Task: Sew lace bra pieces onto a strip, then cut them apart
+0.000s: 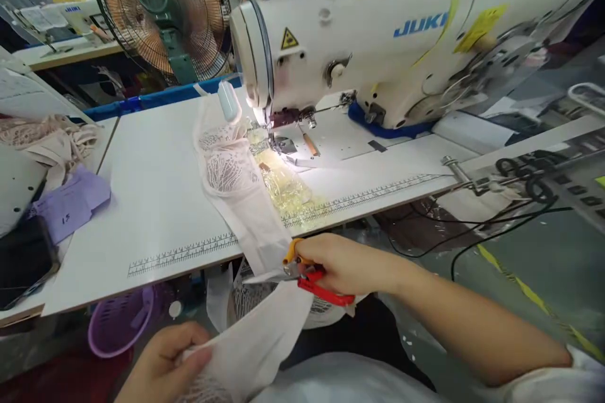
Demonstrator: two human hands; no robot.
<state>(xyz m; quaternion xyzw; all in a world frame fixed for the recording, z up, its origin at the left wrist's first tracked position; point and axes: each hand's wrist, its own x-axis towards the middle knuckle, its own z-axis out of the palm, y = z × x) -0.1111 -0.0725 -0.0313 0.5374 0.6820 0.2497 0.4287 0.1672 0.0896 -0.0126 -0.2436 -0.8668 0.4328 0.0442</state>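
Observation:
My right hand (340, 262) is closed round red-and-orange thread snips (309, 277), whose blades touch a strip of pale pink lace fabric (246, 201). That strip trails from under the needle of the white Juki sewing machine (378, 31) across the table and over its front edge. Low at the left, my left hand (163, 362) pinches the near end of the fabric (255, 346) in my lap. The machine's lamp lights a clear plastic piece (283, 186) beside the needle plate.
The white table (155, 201) has a printed ruler along its front edge. A purple paper (70, 201) and more lace lie at the left. A purple basket (120, 324) sits below the table. A fan (163, 12) stands behind. Cables (472, 227) hang at the right.

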